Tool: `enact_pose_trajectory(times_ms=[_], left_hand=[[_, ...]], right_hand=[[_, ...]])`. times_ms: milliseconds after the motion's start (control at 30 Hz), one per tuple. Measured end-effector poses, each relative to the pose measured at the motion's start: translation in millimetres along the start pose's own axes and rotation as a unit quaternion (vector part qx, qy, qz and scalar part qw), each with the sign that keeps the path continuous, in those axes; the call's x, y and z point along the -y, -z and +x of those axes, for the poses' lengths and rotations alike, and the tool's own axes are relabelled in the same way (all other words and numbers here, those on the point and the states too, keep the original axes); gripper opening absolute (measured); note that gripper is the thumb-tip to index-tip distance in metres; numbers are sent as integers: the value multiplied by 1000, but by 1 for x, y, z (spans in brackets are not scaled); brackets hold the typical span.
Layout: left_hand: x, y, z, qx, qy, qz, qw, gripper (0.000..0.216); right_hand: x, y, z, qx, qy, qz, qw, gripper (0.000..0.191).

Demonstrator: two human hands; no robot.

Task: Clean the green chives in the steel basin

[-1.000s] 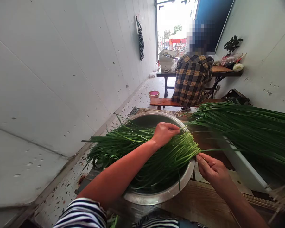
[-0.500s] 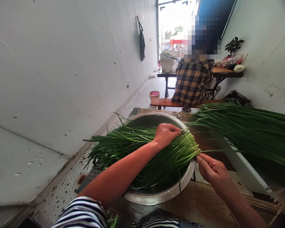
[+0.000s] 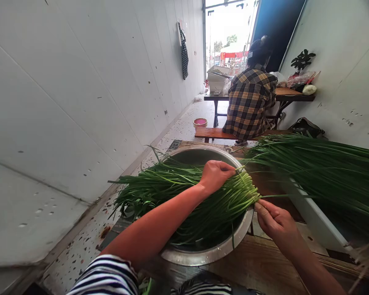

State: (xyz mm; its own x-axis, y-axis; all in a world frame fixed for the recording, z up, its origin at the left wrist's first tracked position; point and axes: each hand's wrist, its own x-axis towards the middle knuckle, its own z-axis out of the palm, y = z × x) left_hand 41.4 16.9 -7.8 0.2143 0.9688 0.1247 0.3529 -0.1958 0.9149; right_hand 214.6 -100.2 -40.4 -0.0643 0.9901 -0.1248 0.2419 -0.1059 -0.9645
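Observation:
A thick bundle of garlic chives (image 3: 178, 213) lies across a wide metal basin (image 3: 199, 259), leaves to the left and pale stem ends over the right rim. My left hand (image 3: 217, 175) reaches over the bundle, thumb and fingers pinched on a chive by the upper stem ends. At the lower corner of the stem ends is my right hand (image 3: 276, 221), its thumb and forefinger closed on a chive stem. Exactly how many stems each pinch holds is hidden by the fingers.
More long chives (image 3: 322, 172) are heaped at the right, over a white container (image 3: 320, 221). The basin stands on a wooden surface (image 3: 264, 262). Ahead, a person in a plaid shirt (image 3: 249, 102) sits on a bench (image 3: 213, 132) at a table. A white wall (image 3: 80, 82) runs along the left.

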Motion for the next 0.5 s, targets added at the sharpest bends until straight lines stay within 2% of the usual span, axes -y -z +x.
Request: enact_pose_trajectory(times_ms=[500], left_hand=[[-8,-2,-6,-21,-28,39,999,12]], right_hand=[[3,-8,-2,-37,17,-9,999,32]])
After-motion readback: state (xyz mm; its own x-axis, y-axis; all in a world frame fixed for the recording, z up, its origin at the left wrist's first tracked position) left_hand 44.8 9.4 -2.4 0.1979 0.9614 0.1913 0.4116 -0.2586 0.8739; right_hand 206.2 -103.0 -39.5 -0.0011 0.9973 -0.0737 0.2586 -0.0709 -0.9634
